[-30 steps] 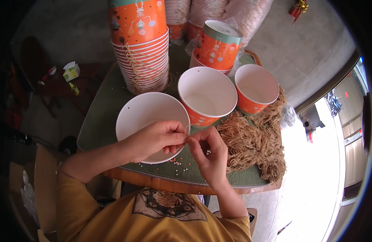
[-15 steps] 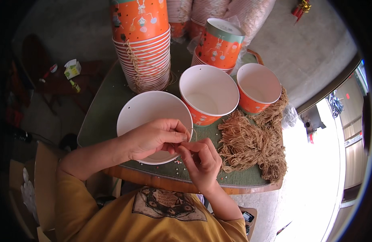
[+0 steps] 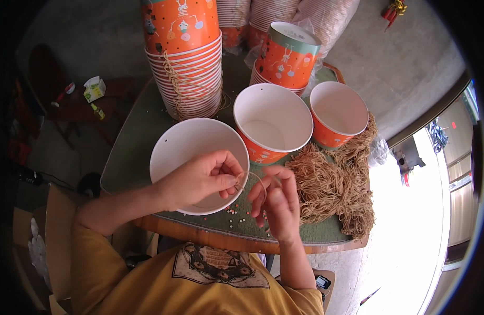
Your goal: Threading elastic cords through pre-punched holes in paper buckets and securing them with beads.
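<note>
My left hand reaches over the nearest white-lined paper bucket, its thumb and fingers pinched on a thin tan cord at the right rim. From the pinch the cord arcs rightward in a small loop. Beside that loop is my right hand, with fingers bent, apart and slightly blurred; they seem to hold nothing. One small punched hole shows in the bucket's far left wall. The hole at the right rim, if any, is hidden behind my left hand.
Two more orange buckets, a middle one and a right one, stand upright beside tan cord bundles. Behind rise a tall bucket stack draped with cords and an upside-down bucket. Small paper dots litter the green tabletop.
My right hand has drawn away to the right from my left hand, and its fingers have spread. The cord loop between the hands now shows more. My left hand keeps its pinch.
</note>
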{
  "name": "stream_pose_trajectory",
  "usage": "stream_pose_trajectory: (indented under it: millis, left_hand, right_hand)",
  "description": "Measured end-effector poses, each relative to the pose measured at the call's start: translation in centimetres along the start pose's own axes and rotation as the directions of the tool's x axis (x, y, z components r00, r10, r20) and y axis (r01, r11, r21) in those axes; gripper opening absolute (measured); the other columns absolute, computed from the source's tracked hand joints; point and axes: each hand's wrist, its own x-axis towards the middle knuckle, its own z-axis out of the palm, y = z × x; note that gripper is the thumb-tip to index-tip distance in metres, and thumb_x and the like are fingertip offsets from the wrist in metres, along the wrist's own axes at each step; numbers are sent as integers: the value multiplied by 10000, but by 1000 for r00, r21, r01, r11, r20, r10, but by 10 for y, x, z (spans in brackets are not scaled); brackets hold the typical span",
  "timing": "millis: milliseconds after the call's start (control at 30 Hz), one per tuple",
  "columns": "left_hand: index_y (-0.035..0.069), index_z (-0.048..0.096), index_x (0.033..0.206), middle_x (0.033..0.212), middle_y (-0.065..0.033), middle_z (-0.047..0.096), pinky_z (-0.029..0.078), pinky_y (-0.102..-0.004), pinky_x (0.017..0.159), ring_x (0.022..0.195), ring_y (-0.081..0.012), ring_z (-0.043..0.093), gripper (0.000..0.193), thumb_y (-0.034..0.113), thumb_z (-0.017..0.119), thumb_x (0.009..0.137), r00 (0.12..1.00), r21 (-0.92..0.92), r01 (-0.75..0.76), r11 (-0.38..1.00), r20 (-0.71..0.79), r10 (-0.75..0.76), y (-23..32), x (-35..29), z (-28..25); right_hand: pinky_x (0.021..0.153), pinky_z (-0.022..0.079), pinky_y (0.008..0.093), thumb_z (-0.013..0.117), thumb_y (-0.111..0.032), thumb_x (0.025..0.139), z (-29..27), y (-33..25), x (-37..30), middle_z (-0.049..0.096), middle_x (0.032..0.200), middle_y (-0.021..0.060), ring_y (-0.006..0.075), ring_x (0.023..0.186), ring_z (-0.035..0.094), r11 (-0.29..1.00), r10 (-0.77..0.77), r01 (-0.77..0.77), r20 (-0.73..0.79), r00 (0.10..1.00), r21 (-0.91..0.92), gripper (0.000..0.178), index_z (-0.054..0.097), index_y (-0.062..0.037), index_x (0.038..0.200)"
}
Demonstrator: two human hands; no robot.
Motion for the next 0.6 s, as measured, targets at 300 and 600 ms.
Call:
stream_pose_trajectory:
  millis: [300,600]
  left_hand:
    - [48,490,1104,888,-86,527,505,-347,661,766,-232,599,344,-68,631,812,692,903,-406,138,206,692,-2,-9,24]
    - [11,461,1181,881,-75,596,522,-294,725,806,-149,623,279,-39,543,919,877,687,-366,628,29,479,2,-9,15]
  right_hand:
    - [521,427,212,681,-64,869,18,-12,7,628,751,15,41,573,534,812,-172,99,-74,982,-575,240,576,-34,1083]
    - [565,426,182,634,3,879,30,-9,4,601,758,5,21,649,538,745,-223,99,-106,969,-659,71,614,-9,946]
